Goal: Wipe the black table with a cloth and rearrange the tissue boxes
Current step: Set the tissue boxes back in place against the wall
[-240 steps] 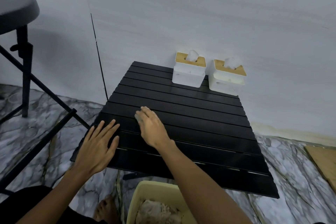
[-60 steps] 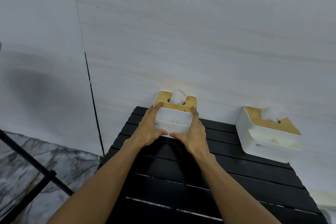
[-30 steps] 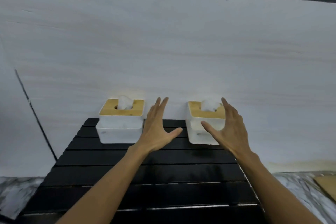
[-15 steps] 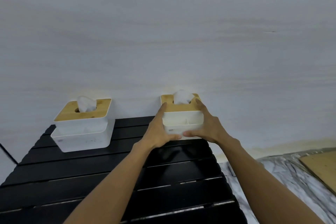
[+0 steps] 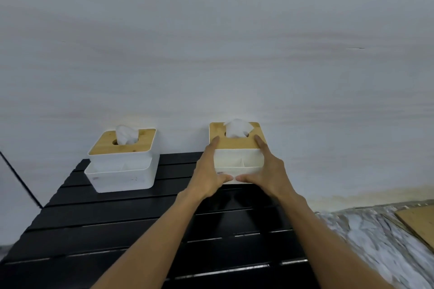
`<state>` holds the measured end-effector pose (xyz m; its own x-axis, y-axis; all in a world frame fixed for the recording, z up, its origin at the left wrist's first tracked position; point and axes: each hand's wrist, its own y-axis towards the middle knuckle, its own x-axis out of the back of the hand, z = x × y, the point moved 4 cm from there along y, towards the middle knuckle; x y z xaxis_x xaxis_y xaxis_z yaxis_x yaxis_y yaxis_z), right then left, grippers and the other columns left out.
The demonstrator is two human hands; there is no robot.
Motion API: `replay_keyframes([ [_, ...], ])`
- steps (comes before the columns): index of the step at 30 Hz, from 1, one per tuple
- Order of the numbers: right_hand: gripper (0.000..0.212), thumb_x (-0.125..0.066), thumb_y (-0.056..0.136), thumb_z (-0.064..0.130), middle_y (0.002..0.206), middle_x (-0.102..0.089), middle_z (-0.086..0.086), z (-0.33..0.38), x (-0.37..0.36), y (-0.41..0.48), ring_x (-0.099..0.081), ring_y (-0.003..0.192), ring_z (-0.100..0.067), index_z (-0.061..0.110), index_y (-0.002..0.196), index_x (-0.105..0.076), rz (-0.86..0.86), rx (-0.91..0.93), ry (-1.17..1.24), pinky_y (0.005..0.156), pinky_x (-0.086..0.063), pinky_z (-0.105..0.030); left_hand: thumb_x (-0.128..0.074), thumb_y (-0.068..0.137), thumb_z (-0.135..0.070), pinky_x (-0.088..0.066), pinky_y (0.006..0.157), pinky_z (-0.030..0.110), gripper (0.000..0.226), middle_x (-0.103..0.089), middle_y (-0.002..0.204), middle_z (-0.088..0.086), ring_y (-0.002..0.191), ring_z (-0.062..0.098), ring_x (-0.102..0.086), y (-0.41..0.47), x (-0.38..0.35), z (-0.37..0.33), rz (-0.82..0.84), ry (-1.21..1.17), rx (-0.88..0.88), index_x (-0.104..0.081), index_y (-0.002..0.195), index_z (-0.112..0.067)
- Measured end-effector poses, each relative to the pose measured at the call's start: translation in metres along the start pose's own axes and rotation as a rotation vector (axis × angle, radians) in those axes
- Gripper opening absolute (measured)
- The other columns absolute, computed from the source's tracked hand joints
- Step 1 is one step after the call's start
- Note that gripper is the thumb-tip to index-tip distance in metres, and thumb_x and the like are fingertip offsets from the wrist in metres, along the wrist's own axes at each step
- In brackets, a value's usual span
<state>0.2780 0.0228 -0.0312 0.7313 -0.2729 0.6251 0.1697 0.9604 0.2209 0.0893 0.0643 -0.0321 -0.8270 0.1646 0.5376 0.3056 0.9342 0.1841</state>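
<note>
Two white tissue boxes with wooden lids stand at the back of the black slatted table [image 5: 122, 223], against the wall. The left tissue box [image 5: 122, 166] stands alone near the back left corner. My left hand [image 5: 209, 172] and my right hand [image 5: 267, 171] clasp the right tissue box [image 5: 237, 159] from either side, thumbs meeting under its front edge. A white tissue sticks up from each lid. No cloth is in view.
A pale wall [image 5: 211, 54] rises directly behind the table. Marble floor [image 5: 375, 241] lies to the right of the table, with a brown board [image 5: 418, 220] on it at the far right edge.
Earlier both hands held the left tissue box, then let go and moved right. Half a second ago they closed around the right tissue box, and they still hold it.
</note>
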Motion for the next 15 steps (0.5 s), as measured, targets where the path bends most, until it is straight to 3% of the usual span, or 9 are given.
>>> replay_keyframes([
  [2, 0.126, -0.094, 0.061, 0.045, 0.128, -0.053, 0.007, 0.010, -0.008, -0.010, -0.055, 0.121, -0.020, 0.046, 0.157, -0.012, -0.039, 0.039, 0.030, 0.100, -0.048, -0.032, -0.085, 0.072, -0.017, -0.046, 0.104, 0.036, 0.111, -0.039, 0.146, -0.009, 0.127, 0.015, -0.047, -0.010, 0.011, 0.000, -0.039, -0.010, -0.037, -0.012, 0.150, -0.047],
  [6, 0.126, -0.091, 0.061, 0.056, 0.143, -0.051, 0.003, 0.030, -0.028, -0.023, -0.050, 0.124, -0.013, 0.047, 0.157, -0.008, -0.088, 0.111, 0.077, 0.103, -0.046, -0.032, -0.085, 0.075, -0.023, -0.040, 0.106, 0.026, 0.106, -0.033, 0.151, -0.013, 0.131, 0.007, -0.042, -0.029, 0.034, 0.003, -0.104, -0.023, -0.109, -0.015, 0.150, -0.046],
  [10, 0.127, -0.091, 0.061, 0.055, 0.142, -0.049, 0.006, 0.051, -0.047, -0.024, -0.047, 0.123, -0.009, 0.046, 0.157, -0.009, -0.099, 0.137, 0.102, 0.100, -0.040, -0.025, -0.085, 0.075, -0.028, -0.038, 0.113, 0.039, 0.107, -0.027, 0.158, -0.010, 0.139, 0.011, -0.036, -0.036, 0.056, 0.014, -0.137, -0.007, -0.108, -0.013, 0.149, -0.051],
  [15, 0.125, -0.092, 0.063, 0.049, 0.143, -0.050, 0.004, 0.061, -0.063, -0.011, -0.048, 0.129, -0.017, 0.051, 0.155, -0.008, -0.042, 0.136, 0.068, 0.107, -0.045, -0.040, -0.084, 0.076, -0.021, -0.036, 0.114, 0.046, 0.110, -0.023, 0.159, -0.011, 0.143, 0.013, -0.030, -0.030, 0.072, 0.033, -0.142, 0.054, -0.070, -0.008, 0.149, -0.051],
])
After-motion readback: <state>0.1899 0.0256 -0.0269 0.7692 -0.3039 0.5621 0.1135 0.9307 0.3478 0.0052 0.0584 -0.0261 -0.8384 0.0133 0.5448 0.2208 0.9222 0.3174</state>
